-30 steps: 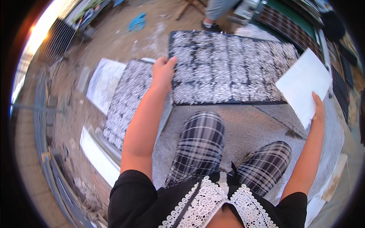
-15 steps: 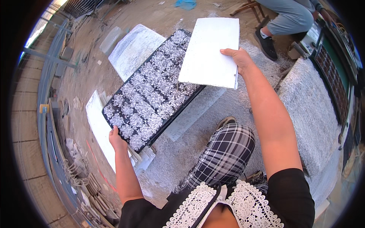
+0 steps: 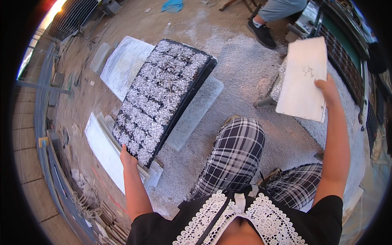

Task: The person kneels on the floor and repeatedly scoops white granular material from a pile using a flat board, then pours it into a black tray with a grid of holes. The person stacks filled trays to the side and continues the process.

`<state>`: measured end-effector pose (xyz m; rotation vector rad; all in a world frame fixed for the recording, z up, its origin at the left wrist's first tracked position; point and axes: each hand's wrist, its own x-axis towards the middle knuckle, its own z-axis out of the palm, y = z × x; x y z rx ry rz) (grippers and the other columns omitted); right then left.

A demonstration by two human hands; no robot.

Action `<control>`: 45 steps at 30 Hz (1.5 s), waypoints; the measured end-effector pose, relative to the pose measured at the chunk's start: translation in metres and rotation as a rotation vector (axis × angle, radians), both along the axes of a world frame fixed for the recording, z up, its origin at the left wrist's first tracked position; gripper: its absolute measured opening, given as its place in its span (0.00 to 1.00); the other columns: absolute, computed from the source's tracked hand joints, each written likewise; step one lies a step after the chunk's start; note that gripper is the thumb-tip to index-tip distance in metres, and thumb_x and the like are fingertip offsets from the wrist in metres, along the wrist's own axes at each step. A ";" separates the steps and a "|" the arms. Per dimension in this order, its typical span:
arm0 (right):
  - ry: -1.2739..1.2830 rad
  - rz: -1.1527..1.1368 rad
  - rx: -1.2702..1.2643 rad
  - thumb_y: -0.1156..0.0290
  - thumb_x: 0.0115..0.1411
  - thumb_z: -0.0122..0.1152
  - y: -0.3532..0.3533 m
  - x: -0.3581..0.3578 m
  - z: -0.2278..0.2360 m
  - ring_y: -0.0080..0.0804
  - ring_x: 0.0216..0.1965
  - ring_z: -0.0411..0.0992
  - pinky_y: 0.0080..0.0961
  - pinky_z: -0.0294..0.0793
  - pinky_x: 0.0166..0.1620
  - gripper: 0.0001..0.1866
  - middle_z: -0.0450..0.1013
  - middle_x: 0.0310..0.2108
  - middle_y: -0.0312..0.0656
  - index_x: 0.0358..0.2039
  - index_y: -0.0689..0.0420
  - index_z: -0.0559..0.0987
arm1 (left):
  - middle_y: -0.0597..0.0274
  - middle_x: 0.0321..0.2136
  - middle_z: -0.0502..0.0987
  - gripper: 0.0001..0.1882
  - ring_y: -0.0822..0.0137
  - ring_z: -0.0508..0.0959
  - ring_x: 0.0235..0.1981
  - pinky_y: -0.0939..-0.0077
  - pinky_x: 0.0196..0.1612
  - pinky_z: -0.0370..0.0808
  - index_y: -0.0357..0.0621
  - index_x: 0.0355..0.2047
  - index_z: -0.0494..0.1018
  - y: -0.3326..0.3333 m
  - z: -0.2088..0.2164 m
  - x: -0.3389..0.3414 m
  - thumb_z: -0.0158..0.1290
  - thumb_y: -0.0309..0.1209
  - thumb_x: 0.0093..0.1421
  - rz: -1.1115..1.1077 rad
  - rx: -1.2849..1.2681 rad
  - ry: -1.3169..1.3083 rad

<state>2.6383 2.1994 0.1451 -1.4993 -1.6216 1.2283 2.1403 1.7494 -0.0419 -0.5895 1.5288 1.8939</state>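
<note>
A black seedling tray (image 3: 158,94), its cells heaped with whitish granules, lies slanted in front of me on the left. My left hand (image 3: 129,158) grips its near left corner, thumb up on the rim and the other fingers hidden beneath. Off to the right, my right hand (image 3: 329,93) holds a flat white board (image 3: 303,79) by its right edge, thumb on the upper face. Dark specks mark the board's middle. It hangs apart from the tray, above a granule-covered surface.
White sheets (image 3: 105,149) are stacked beside the tray's near left end. Another pale board (image 3: 126,63) lies beyond it, and a translucent panel (image 3: 196,112) along its right side. A co-worker's shoe (image 3: 263,34) is at the far right, near a dark cell tray (image 3: 341,61).
My right hand has carried the white board from over the tray's far end out to the right, uncovering that end. The left hand still grips the tray's corner. My view has shifted right.
</note>
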 end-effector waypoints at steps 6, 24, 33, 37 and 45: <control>-0.305 -0.187 0.074 0.78 0.36 0.46 -0.040 0.115 0.007 0.36 0.31 0.69 0.27 0.69 0.35 0.26 0.69 0.32 0.49 0.42 0.69 0.66 | 0.51 0.49 0.64 0.20 0.54 0.66 0.48 0.57 0.53 0.60 0.34 0.49 0.58 0.001 -0.020 -0.043 0.33 0.36 0.63 -0.069 -0.026 0.004; -0.492 -0.619 0.103 0.78 0.37 0.43 -0.207 0.322 0.024 0.40 0.37 0.68 0.27 0.67 0.41 0.28 0.68 0.37 0.51 0.45 0.69 0.65 | 0.50 0.49 0.63 0.20 0.52 0.67 0.46 0.48 0.47 0.64 0.43 0.52 0.56 -0.039 -0.059 -0.129 0.32 0.35 0.60 -0.344 0.012 0.031; -0.689 -0.660 0.202 0.79 0.41 0.44 -0.213 0.272 0.027 0.45 0.40 0.67 0.30 0.64 0.44 0.23 0.67 0.36 0.52 0.42 0.65 0.64 | 0.60 0.33 0.73 0.13 0.72 0.72 0.35 0.79 0.34 0.71 0.37 0.36 0.71 0.212 0.078 0.085 0.46 0.34 0.56 -0.826 -0.021 0.827; -0.787 -0.611 0.207 0.80 0.43 0.43 -0.213 0.255 0.031 0.47 0.42 0.66 0.31 0.63 0.46 0.22 0.67 0.38 0.55 0.43 0.66 0.63 | 0.52 0.40 0.71 0.19 0.64 0.71 0.42 0.76 0.45 0.66 0.36 0.43 0.66 0.342 0.070 0.213 0.50 0.34 0.54 -1.232 0.149 1.133; -0.583 -0.843 0.133 0.79 0.46 0.45 -0.233 0.246 0.030 0.43 0.46 0.64 0.30 0.60 0.50 0.27 0.65 0.44 0.52 0.50 0.66 0.59 | 0.40 0.47 0.63 0.41 0.52 0.64 0.50 0.64 0.47 0.65 0.32 0.50 0.57 0.510 0.055 0.351 0.52 0.53 0.46 -1.228 -0.223 1.777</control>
